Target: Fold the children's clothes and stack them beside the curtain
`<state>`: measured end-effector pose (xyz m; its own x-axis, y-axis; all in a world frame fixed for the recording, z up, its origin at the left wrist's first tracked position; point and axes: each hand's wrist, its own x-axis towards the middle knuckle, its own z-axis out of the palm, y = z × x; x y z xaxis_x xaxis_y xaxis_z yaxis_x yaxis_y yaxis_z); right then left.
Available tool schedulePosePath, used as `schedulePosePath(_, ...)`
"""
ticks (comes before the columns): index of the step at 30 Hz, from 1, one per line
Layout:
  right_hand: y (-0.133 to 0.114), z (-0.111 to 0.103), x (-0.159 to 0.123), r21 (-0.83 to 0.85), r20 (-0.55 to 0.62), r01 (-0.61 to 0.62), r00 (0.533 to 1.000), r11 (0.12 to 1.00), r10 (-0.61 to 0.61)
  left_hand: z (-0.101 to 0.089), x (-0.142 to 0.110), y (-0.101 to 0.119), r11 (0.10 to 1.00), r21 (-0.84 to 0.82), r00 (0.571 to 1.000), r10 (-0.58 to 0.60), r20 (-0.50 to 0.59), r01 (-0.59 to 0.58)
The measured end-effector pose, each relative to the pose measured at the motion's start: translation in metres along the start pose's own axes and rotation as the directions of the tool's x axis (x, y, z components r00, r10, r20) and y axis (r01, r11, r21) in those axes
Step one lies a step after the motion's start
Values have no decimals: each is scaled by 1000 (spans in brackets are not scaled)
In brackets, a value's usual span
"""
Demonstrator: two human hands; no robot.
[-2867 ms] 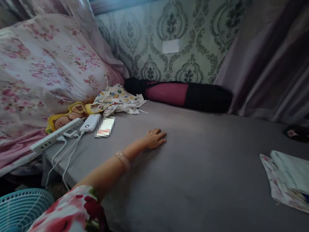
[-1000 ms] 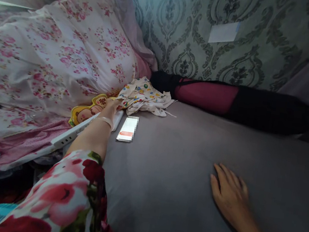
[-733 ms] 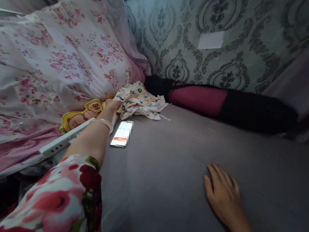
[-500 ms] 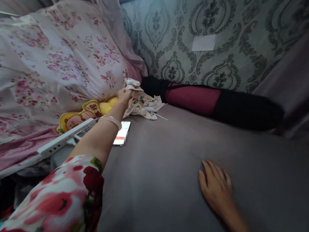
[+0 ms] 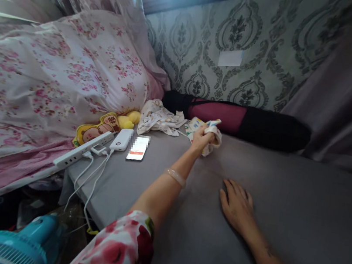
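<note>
My left hand [image 5: 201,139] is closed around a white printed cloth [image 5: 215,138], bunched up with colourful patches, just above the grey sheet [image 5: 160,191]. What kind of garment or cloth it is cannot be made out. To its left lies a crumpled white cloth [image 5: 158,118] with a small print, up against the floral bedding. My right hand [image 5: 236,205] rests palm down on the grey sheet, fingers stretched out and holding nothing. A pale bangle [image 5: 176,177] circles my left wrist.
A long black and maroon bag [image 5: 218,115] lies along the patterned wall. On the left are a lit phone [image 5: 137,149], a white power bank [image 5: 122,139], a power strip [image 5: 75,152] with cables, a yellow cushion [image 5: 91,132] and a blue fan [image 5: 10,242] below the bed edge.
My left hand has moved right and nearer, carrying the printed cloth away from the crumpled one. My right hand stays flat on the sheet. The power bank and fan have come into view.
</note>
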<state>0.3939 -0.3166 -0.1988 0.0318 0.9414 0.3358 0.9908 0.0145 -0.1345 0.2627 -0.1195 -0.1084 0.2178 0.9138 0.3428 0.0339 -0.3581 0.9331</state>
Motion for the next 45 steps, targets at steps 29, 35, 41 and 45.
schedulePosePath(29, 46, -68, 28, 611, -454, 154, 872, 776, 184, 37, -86, 69, 976, -147, 881, -77, 467, 163)
schedulePosePath(35, 51, -126, 21, 574, -571, 93, 758, 814, 315, 23, -80, 83, 981, 36, 962, 181, 206, -193)
schedulePosePath(41, 47, -184, 4, 525, -582, -11, 724, 851, 369, 22, -79, 91, 933, 62, 923, 339, 181, -354)
schedulePosePath(45, 74, -181, 0, 310, -244, -234, 917, 922, 315, 36, -79, 72, 912, 191, 916, 314, 248, -364)
